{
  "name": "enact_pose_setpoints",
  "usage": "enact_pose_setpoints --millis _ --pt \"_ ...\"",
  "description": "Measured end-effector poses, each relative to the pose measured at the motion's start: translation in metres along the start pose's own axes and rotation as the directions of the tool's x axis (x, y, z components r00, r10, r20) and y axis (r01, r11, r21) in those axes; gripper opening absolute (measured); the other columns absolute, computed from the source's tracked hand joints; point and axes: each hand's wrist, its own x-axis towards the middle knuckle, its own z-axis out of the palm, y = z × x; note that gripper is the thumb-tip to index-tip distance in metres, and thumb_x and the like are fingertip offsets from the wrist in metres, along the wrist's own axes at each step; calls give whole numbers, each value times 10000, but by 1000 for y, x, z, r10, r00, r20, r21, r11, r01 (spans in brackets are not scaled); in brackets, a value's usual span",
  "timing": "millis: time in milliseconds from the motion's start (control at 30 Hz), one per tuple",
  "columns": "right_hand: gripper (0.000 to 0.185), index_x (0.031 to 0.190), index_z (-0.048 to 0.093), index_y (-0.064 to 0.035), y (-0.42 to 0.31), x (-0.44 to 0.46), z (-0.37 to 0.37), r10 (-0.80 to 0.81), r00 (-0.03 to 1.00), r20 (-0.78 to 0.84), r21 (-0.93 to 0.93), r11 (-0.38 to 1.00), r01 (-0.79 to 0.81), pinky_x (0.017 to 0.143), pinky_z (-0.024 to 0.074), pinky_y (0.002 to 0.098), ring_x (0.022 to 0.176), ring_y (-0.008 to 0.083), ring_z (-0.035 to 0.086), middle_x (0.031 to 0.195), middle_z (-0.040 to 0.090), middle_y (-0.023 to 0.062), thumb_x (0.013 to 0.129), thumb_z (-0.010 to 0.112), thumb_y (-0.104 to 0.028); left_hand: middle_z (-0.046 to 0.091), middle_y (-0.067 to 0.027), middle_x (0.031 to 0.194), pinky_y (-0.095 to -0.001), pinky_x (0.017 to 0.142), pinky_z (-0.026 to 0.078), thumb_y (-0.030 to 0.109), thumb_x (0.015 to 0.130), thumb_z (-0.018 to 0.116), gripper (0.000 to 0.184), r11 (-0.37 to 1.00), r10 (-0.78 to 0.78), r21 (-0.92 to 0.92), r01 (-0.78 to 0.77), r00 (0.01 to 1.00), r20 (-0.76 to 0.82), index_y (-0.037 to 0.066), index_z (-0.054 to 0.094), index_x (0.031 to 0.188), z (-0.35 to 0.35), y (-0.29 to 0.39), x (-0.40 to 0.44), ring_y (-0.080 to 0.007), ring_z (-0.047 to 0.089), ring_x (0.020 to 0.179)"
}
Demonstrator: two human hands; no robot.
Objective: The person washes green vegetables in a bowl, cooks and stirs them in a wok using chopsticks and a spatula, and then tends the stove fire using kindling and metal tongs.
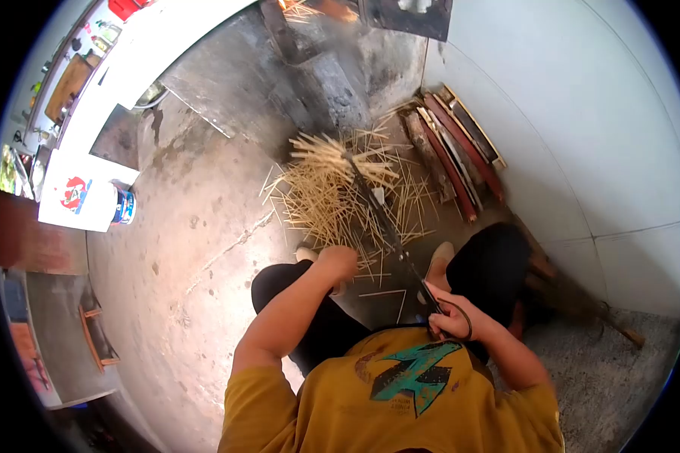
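My right hand is closed around the looped handles of long dark fire tongs. The tongs reach forward, away from my body, and their far end meets a bunch of thin pale sticks. Beneath and around it, a loose heap of similar sticks lies on the floor between my feet and the stove. Over my left knee hangs my left hand, back side up; its fingers are hidden from me. A few single sticks lie close to my feet.
Ahead stands a grey concrete stove with fire glowing at the top. Split firewood leans by the white wall on the right. A broom lies behind my right knee. At left are a bucket and a small wooden stool.
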Motion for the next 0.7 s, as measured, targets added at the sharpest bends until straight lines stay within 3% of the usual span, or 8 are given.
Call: enact_pose_setpoints --millis 167,333,433,533,700 --pt "717 1498 113 -105 -14 -14 -5 -89 990 -111 -286 957 54 552 473 299 526 142 557 648 578 75 881 473 -46 677 -169 925 -423 749 521 227 771 634 242 1000 4 16 -4 1000 15 22 692 885 5 3 0 -327 650 895" --pt "728 1499 122 -134 -46 -18 -12 -175 960 -217 -388 918 80 551 478 307 505 153 569 609 577 83 875 487 -54 674 -176 929 -424 757 518 223 775 627 247 1000 -17 8 16 998 56 20 692 900 -10 15 -7 -331 646 904" --pt "723 1489 170 -135 -68 -10 -24 -263 923 -282 -429 895 123 539 477 286 494 140 568 608 575 78 854 498 -28 670 -186 867 -441 732 506 314 787 629 318 1000 16 19 -18 997 75 4 678 837 -11 19 -1 -359 641 850" --pt "722 1476 217 -124 -95 4 -39 -352 882 -312 -486 857 170 525 476 264 488 123 570 604 561 58 825 500 5 674 -178 936 -424 742 523 214 776 615 247 1000 -6 15 5 997 82 22 694 909 -11 23 6 -335 649 898" --pt "694 1470 237 -117 -143 39 -60 -381 870 -314 -563 812 152 498 476 315 460 155 563 576 508 52 828 481 -21 675 -179 935 -421 746 526 219 773 601 251 999 27 45 -30 998 59 27 696 904 -11 23 12 -334 650 900"
